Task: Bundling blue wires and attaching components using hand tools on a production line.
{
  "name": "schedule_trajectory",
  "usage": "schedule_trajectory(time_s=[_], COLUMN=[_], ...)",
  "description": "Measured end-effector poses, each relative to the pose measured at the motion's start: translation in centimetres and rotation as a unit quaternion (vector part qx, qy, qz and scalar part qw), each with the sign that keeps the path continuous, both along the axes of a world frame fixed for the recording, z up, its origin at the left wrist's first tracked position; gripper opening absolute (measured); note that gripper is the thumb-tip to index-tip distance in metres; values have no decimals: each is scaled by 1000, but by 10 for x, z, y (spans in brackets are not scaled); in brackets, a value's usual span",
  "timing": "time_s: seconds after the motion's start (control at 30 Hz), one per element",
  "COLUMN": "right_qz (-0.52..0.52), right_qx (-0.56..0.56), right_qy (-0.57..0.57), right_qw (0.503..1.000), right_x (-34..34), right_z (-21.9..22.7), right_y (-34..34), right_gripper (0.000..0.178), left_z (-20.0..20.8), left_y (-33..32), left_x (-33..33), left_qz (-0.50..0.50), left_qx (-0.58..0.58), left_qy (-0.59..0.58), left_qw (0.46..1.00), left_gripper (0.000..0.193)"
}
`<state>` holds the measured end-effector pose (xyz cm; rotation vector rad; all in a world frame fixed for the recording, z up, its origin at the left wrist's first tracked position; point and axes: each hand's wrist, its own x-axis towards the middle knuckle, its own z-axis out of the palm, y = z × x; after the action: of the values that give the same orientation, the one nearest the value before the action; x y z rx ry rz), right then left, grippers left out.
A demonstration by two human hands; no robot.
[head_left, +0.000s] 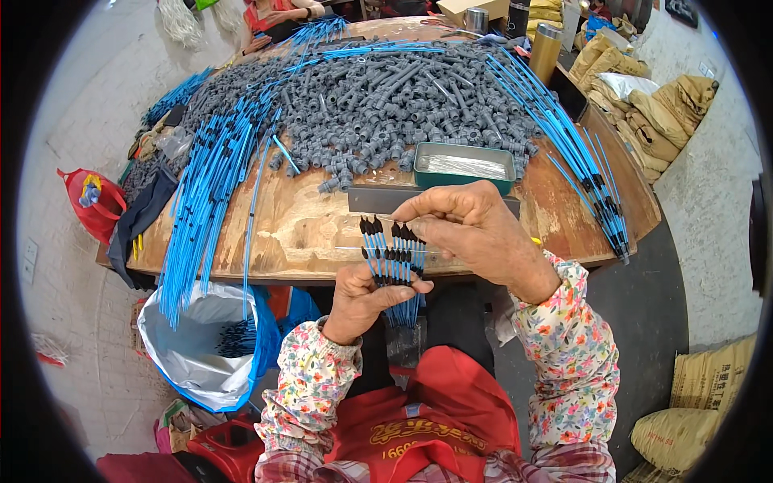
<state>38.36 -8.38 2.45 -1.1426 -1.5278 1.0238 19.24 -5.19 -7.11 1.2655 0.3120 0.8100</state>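
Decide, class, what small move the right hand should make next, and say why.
Probably the right hand should ease the right-hand group of upper black tips toward the left-hand group: a gap parts the two groups, its fingers are right beside the tips, and the left hand holds the bundle of blue strips from below, with a thin rod lying across it.

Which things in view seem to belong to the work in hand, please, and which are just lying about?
Likely in use: black-tipped blue rods, in the left hand, with the right hand at their tips; green tin of thin rods; perhaps grey parts.
Apparently just lying about: gold flask, metal cup, brown sacks.
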Motion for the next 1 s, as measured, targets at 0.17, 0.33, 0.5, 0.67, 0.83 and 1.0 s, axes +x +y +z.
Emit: schedule_trajectory(time_s=[0.17,0.33,0.5,0.67,0.83,1.0], right_qz=[-9,-8,42,66,59,43], right_qx=[0,0,13,50,243,170], right_qy=[23,26,-36,-126,-207,-182], right_qw=[1000,1000,998,989,946,968], right_x=[-3,-3,7,11,8,6], right_z=[-3,-4,5,20,3,5], right_y=[-1,0,9,13,15,12], right_gripper=[20,21,22,22,22,19], left_z=[2,3,3,1,-2,1], left_y=[-1,0,-1,-2,2,2], left_x=[0,0,2,1,1,-1], left_qz=[2,0,-3,-5,-8,-4], left_qx=[-20,-8,7,12,29,10], left_qy=[-4,10,21,36,39,32], left_qw=[1000,1000,1000,999,999,999], left_gripper=[14,13,14,15,15,15])
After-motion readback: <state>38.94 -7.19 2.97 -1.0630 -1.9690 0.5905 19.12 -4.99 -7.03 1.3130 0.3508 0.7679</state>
